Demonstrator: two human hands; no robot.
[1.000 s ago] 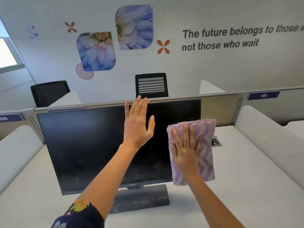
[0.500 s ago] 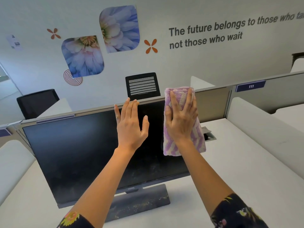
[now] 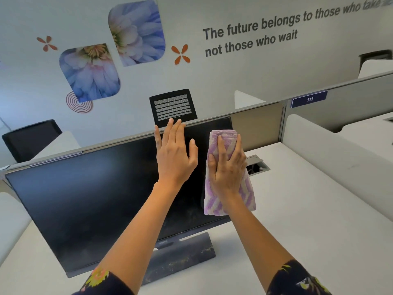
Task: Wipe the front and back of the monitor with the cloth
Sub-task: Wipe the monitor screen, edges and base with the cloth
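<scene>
A black monitor [image 3: 89, 201] stands on a dusty dark base [image 3: 187, 256] on the white desk, its screen off and facing me. My right hand [image 3: 226, 169] presses a folded purple-and-white striped cloth [image 3: 246, 199] flat against the right part of the screen, fingers straight. The cloth reaches from near the top edge almost to the bottom bezel. My left hand [image 3: 175, 154] lies flat, fingers straight, against the upper middle of the screen, fingertips at the top edge. The monitor's back is hidden.
The white desk [image 3: 297, 220] spreads to the right, with a cable hatch [image 3: 257, 165] just behind the cloth. A grey partition [image 3: 259, 124] runs behind the monitor; white dividers [image 3: 331, 154] flank the desk. Black chair backs [image 3: 173, 107] rise beyond the partition.
My right hand slid the cloth up the right side of the screen from lower down, then slightly down again. My left hand stayed flat near the top edge. The view shifted.
</scene>
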